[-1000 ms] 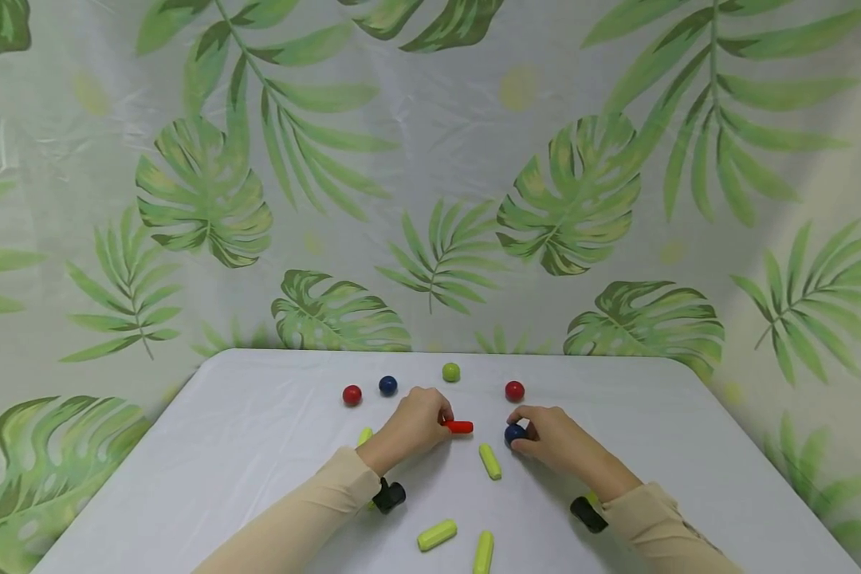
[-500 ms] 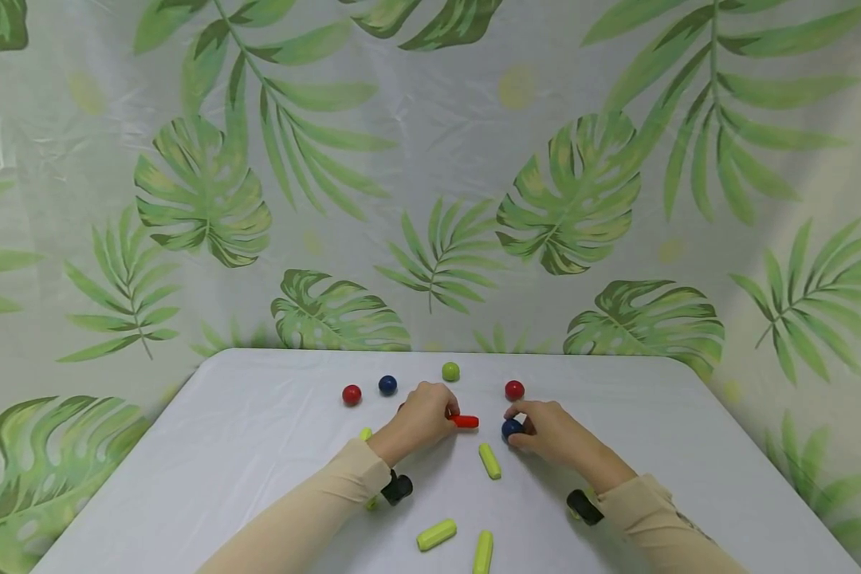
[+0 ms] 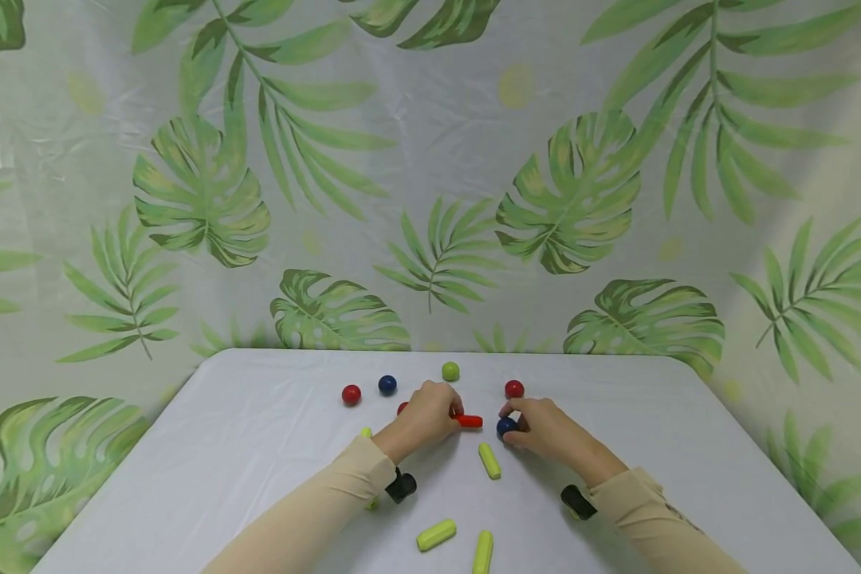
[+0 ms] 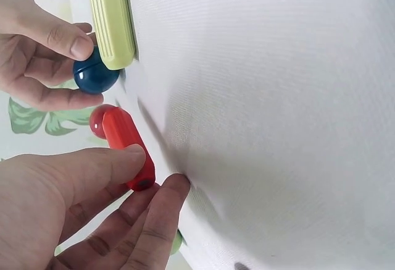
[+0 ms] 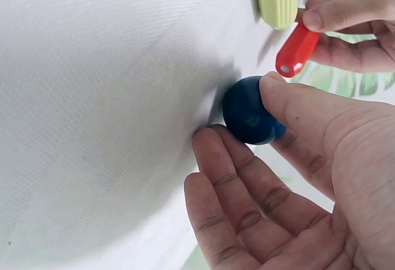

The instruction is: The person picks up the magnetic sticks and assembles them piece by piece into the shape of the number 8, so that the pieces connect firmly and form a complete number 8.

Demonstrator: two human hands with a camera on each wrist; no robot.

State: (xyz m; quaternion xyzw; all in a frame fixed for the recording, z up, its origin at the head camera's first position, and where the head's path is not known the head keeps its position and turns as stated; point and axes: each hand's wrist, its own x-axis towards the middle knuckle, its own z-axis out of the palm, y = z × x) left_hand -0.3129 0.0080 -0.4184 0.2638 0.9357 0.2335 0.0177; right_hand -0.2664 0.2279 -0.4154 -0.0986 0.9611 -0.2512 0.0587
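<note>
In the head view my left hand [image 3: 429, 414] pinches a short red handle [image 3: 469, 421] between thumb and fingers, one end pointing right. The right wrist view shows a small hole in the end of this red handle [image 5: 297, 52]. My right hand [image 3: 543, 428] holds a dark blue ball [image 3: 506, 428] between thumb and fingers, close over the white cloth. A small gap separates ball and handle. In front of that gap lies a yellow-green ridged handle [image 3: 489, 461]. A red ball [image 3: 402, 408] is partly hidden behind my left hand.
On the white table [image 3: 273, 446], a red ball [image 3: 351, 395], blue ball [image 3: 387, 385], green ball [image 3: 450, 371] and another red ball [image 3: 514, 389] lie toward the back. More yellow-green handles [image 3: 436, 535] lie nearer the front, some partly covered by my arms. A leaf-patterned curtain [image 3: 430, 199] hangs behind.
My left hand has shifted right and slightly back with the red handle, uncovering part of a red ball. My right hand has moved a little left with the blue ball, narrowing the gap.
</note>
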